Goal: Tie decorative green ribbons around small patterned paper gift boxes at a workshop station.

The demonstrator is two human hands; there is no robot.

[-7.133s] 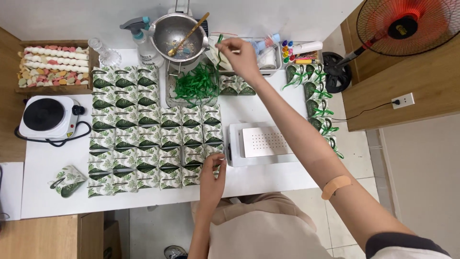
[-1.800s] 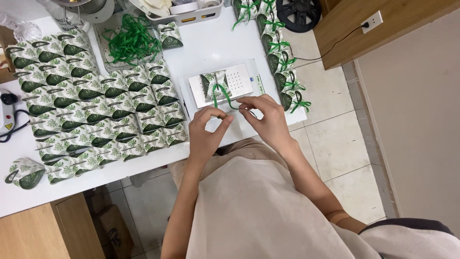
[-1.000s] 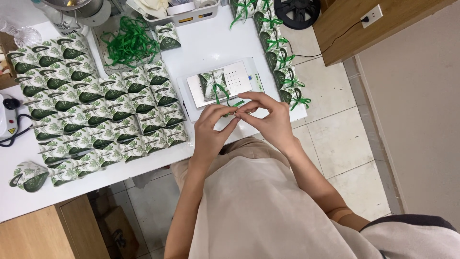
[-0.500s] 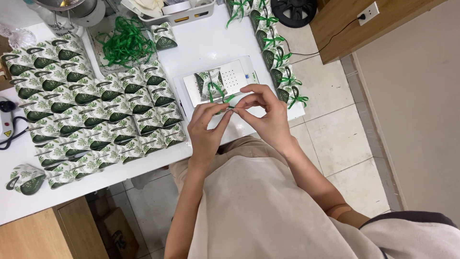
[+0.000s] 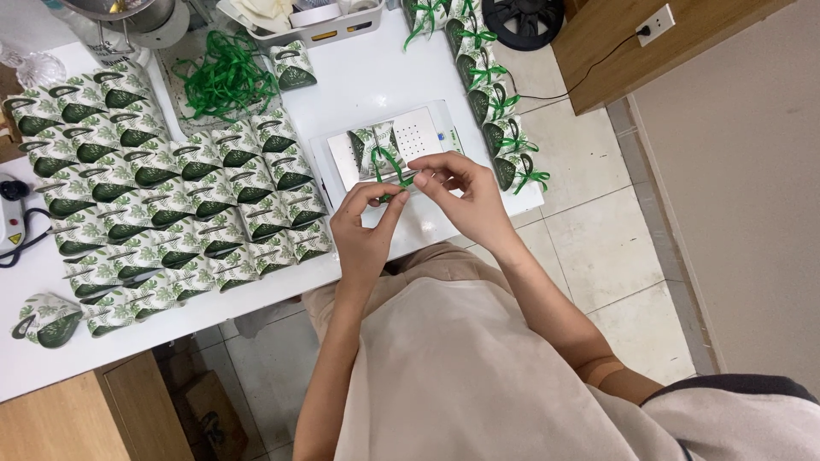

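Head camera looks straight down at a person sitting at a long white table (image 5: pixel 367 81). Both hands are up near the table's front edge. The left hand (image 5: pixel 363 226) pinches one end of a thin green ribbon (image 5: pixel 391 166) between thumb and fingertip. The right hand (image 5: pixel 461 192) pinches the other end the same way, with its fingers pressed together on it. The ribbon runs up from the fingers and wraps around a small paper box with green leaf print (image 5: pixel 376 145). That box sits on a flat white tray with tiny holes (image 5: pixel 427 137), right in front of the hands.

To the left of the tray, many more small leaf-print boxes in rows (image 5: pixel 171 196) cover the table, packed close together. One more leaf-print box (image 5: pixel 47 318) lies alone near the left front corner. Along the right edge of the table stands a line of leaf-print boxes already tied with green bows (image 5: pixel 491 94). Near the back, a loose pile of green ribbon pieces (image 5: pixel 224 78) lies on the table. Beside it is a white plastic basket (image 5: pixel 320 24) with rolls and bits inside. A shiny metal bowl (image 5: pixel 128 10) is at the top left. A black round fan base (image 5: pixel 525 19) sits at the top, beside the bowed boxes.
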